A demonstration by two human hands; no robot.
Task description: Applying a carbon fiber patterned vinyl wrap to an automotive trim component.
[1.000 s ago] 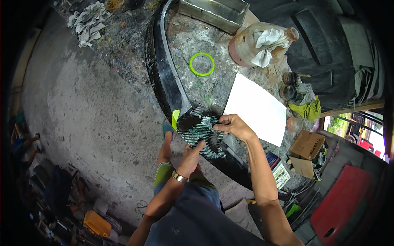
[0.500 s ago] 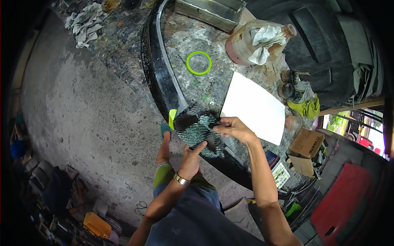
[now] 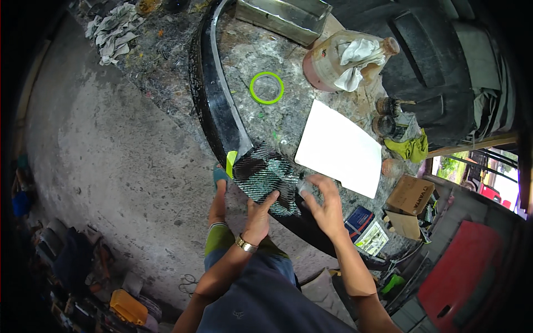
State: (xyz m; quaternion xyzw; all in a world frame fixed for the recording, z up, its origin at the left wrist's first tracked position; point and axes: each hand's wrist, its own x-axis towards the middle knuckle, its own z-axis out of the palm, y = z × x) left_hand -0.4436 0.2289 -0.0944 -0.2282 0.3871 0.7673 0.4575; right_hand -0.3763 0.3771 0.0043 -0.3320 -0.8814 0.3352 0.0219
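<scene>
A piece of black woven carbon-fibre cloth [image 3: 266, 175] with a shiny greenish weave lies over the curved black moulded part [image 3: 214, 102] along the bench edge. My left hand [image 3: 258, 219] grips the cloth's near edge, thumb on top; its other fingers are partly hidden. Just right of the cloth is my right hand [image 3: 327, 205], thumb and forefinger apart around a gap, with a small pale patch beside the fingertips that I cannot make out. A strip of yellow-green tape [image 3: 231, 164] sticks to the part at the cloth's left edge.
On the bench [image 3: 288, 119] lie a green tape roll [image 3: 266, 87] and a white sheet [image 3: 338, 150]. Behind them stand a plastic jug [image 3: 327, 61] with a rag and a metal tray [image 3: 277, 21]. A cardboard box [image 3: 410, 194] and a blue box [image 3: 360, 218] sit to the right.
My right hand has let go of the cloth's right edge and moved right and nearer, its fingers now apart. My left hand stays on the cloth's near edge.
</scene>
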